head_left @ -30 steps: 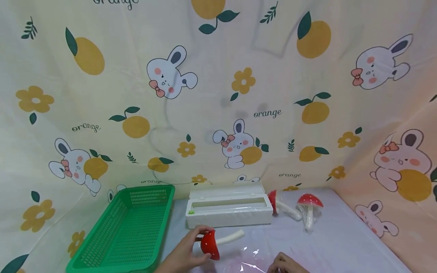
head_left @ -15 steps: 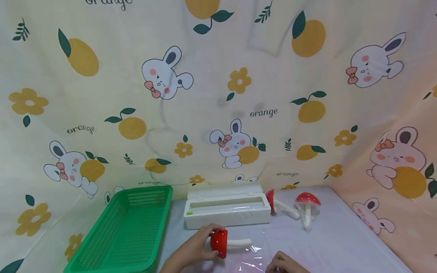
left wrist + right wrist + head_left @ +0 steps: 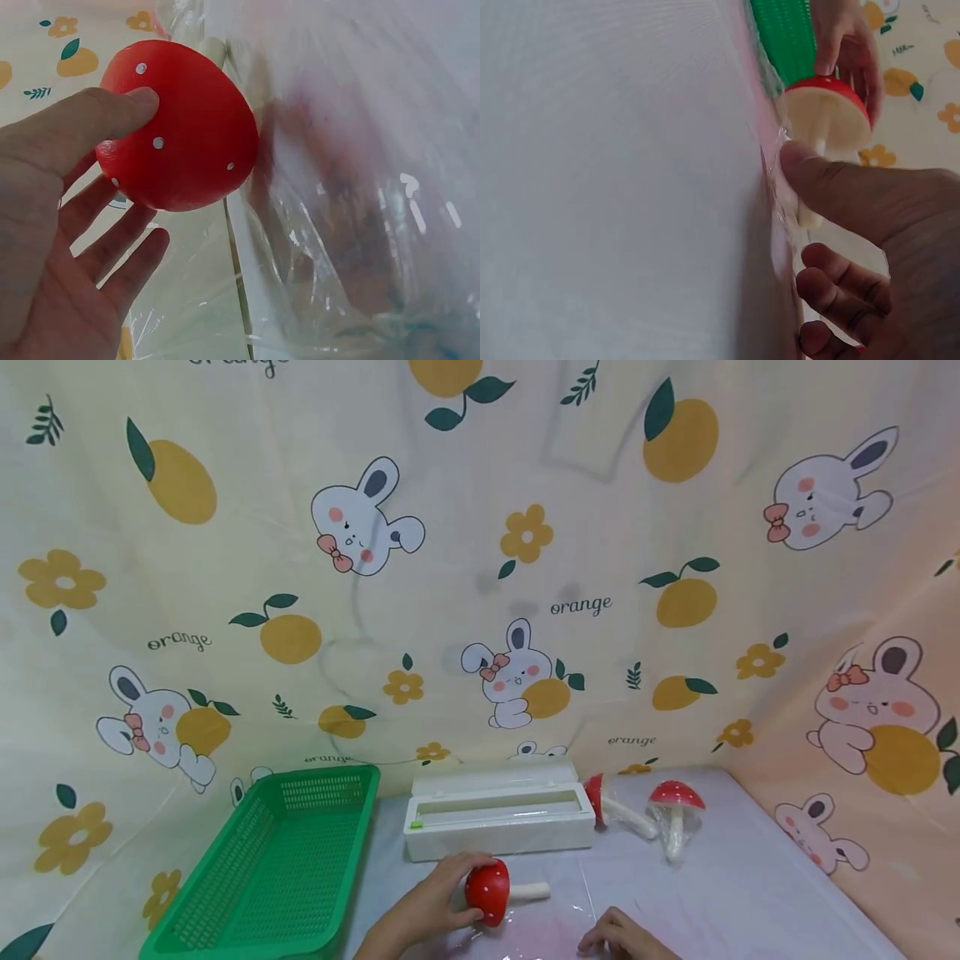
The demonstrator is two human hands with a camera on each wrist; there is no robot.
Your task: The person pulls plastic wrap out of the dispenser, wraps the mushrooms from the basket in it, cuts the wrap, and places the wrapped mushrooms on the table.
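Note:
My left hand [image 3: 427,906] grips the red, white-dotted cap of a toy mushroom [image 3: 489,893], thumb on one side and fingers on the other. Its pale stem [image 3: 529,891] points right, low over clear plastic film [image 3: 555,927]. The left wrist view shows the thumb pressing the cap [image 3: 187,135] while the lower fingers spread loose. At the film's right side, my right hand [image 3: 624,937] rests with bent fingertips down. From the right wrist, its thumb [image 3: 832,180] and fingers stand apart beside the film's edge.
Behind the hands is a white plastic-wrap dispenser [image 3: 498,837] with its lid raised. A green basket [image 3: 348,893] stands left. Two more mushrooms, one lying [image 3: 628,818] and one in clear wrap [image 3: 677,818], are at the back right. A printed cloth [image 3: 450,610] hangs behind.
My left hand has carried the mushroom to the right over the film and tipped its stem level, the cap now turned more toward me. My right hand has hardly moved.

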